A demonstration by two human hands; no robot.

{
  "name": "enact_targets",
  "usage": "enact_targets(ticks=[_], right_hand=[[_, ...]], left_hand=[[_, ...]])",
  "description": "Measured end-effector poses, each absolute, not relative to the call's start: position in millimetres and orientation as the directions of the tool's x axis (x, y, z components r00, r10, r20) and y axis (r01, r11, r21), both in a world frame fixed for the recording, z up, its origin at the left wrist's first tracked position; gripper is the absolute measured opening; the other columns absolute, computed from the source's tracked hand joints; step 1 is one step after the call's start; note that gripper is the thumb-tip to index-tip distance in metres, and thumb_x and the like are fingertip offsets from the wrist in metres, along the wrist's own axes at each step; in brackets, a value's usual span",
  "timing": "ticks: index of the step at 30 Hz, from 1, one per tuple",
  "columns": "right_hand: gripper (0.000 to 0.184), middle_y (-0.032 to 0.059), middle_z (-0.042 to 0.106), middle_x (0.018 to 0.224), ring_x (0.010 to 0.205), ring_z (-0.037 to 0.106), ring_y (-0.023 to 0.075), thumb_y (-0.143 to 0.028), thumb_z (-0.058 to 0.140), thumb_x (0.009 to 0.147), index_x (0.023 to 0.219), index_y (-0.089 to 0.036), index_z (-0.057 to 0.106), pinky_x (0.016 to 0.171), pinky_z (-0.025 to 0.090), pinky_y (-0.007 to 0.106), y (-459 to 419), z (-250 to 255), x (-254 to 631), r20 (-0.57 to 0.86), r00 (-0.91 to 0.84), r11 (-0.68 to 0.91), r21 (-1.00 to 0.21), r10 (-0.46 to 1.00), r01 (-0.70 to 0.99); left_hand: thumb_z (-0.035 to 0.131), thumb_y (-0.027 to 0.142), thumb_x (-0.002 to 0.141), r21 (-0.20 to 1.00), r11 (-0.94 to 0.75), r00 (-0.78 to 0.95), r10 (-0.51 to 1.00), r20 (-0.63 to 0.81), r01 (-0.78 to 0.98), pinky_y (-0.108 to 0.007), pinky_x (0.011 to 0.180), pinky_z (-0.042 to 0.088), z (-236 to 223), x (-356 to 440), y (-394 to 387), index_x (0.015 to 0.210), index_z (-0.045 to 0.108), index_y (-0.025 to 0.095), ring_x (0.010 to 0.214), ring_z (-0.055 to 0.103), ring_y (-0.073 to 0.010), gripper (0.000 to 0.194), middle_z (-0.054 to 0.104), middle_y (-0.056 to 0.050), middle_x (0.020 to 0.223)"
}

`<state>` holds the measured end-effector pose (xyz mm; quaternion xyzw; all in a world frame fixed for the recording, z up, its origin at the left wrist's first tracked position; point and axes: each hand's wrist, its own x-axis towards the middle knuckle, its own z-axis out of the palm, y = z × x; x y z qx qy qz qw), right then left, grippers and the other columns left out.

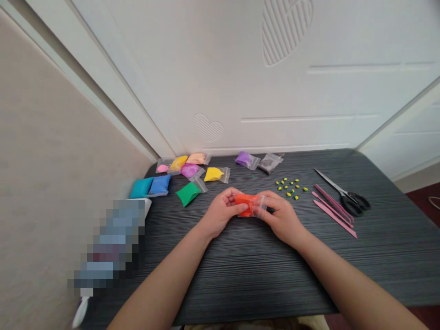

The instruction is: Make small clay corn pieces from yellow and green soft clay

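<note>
Between my two hands is a clear zip bag of orange modelling clay [243,199], held just over the dark table. My left hand [222,208] pinches its left side, the thumb lying across the orange clay. Closed on the transparent right end of the bag is my right hand [280,213]. A bag of green clay [189,194] lies to the left of my left hand, and a bag of yellow clay [213,174] is behind it. Several tiny yellow-and-green clay pieces [289,187] are scattered beyond my right hand.
Pink modelling tools [333,213] and black-handled scissors [347,195] lie at the right. Bags of purple [243,159] and grey clay [270,163] sit along the back. More bags, including blue clay [160,184], stand back left, near a blurred package [113,243]. A white panel [220,82] rises behind the table.
</note>
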<state>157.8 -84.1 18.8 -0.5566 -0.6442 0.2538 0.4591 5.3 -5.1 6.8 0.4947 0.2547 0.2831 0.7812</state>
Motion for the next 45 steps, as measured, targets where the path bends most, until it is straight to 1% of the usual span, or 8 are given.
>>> enact_targets(ticks=[7,12,15,18,22,26,34,45], right_hand=[[0.008,0.0023,0.058,0.094,0.092,0.052,0.0141,-0.023,0.052,0.078,0.078,-0.021,0.061,0.084,0.038,0.03,-89,36,172,0.296,0.102,0.225,-0.872,0.95,0.435],[0.012,0.0013,0.06,0.09,0.085,0.056,0.0133,-0.028,0.048,0.081,0.088,-0.023,0.057,0.077,0.043,0.029,-89,35,192,0.204,0.359,0.159,-0.975,0.911,0.152],[0.016,0.0017,0.061,0.087,0.082,0.056,0.0134,-0.029,0.047,0.081,0.089,-0.022,0.059,0.076,0.043,0.029,-87,31,190,0.199,0.257,0.103,-0.934,0.946,0.343],[0.018,0.003,0.061,0.09,0.086,0.054,0.0143,-0.024,0.045,0.082,0.089,-0.021,0.061,0.08,0.041,0.03,-86,23,179,0.241,0.033,0.164,-0.75,0.97,0.641],[0.021,0.0047,0.06,0.093,0.088,0.052,0.0164,-0.026,0.047,0.081,0.096,-0.021,0.061,0.081,0.041,0.032,-85,10,171,0.221,-0.127,0.227,-0.519,0.967,0.824],[0.02,0.005,0.06,0.089,0.084,0.051,0.017,-0.027,0.047,0.081,0.092,-0.022,0.063,0.078,0.04,0.033,-82,2,171,0.219,-0.184,0.261,-0.409,0.958,0.874],[0.021,0.0046,0.061,0.087,0.084,0.053,0.0158,-0.025,0.04,0.085,0.091,-0.021,0.06,0.074,0.039,0.03,-78,0,168,0.277,-0.11,0.228,-0.444,0.955,0.867],[0.025,0.0048,0.062,0.089,0.083,0.049,0.0176,-0.028,0.038,0.086,0.094,-0.022,0.061,0.071,0.033,0.033,-56,2,144,0.301,-0.12,0.22,-0.324,0.946,0.92]], left_hand=[[0.063,0.01,0.068,0.869,0.427,0.716,0.686,-0.131,-0.25,-0.02,0.065,0.047,8,-6,9,0.084,0.053,0.014,0.067,0.058,-0.0086,0.019,0.062,0.0,0.076],[0.059,0.011,0.072,0.841,0.409,0.635,0.765,-0.105,-0.353,-0.025,0.071,0.049,5,-21,32,0.088,0.054,0.013,0.076,0.06,-0.0118,0.017,0.063,-0.004,0.085],[0.057,0.012,0.074,0.829,0.405,0.594,0.797,-0.113,-0.386,-0.022,0.069,0.05,5,-23,38,0.089,0.055,0.013,0.076,0.06,-0.0108,0.015,0.063,-0.005,0.088],[0.058,0.013,0.073,0.827,0.408,0.575,0.808,-0.129,-0.386,-0.02,0.066,0.051,5,-22,38,0.088,0.055,0.014,0.073,0.06,-0.0101,0.015,0.063,-0.004,0.087],[0.06,0.014,0.072,0.826,0.394,0.549,0.826,-0.127,-0.403,-0.02,0.064,0.051,4,-21,39,0.087,0.056,0.013,0.071,0.06,-0.0095,0.016,0.063,-0.004,0.085],[0.061,0.014,0.071,0.824,0.382,0.521,0.844,-0.127,-0.418,-0.02,0.064,0.051,3,-22,40,0.086,0.056,0.013,0.07,0.06,-0.0091,0.016,0.063,-0.003,0.084],[0.061,0.015,0.071,0.804,0.403,0.515,0.845,-0.144,-0.437,-0.019,0.064,0.051,3,-21,41,0.087,0.057,0.014,0.069,0.059,-0.0084,0.016,0.063,-0.002,0.084],[0.058,0.014,0.074,0.762,0.434,0.547,0.827,-0.127,-0.48,-0.019,0.064,0.051,3,-20,40,0.088,0.056,0.014,0.068,0.058,-0.007,0.014,0.061,-0.002,0.084]])
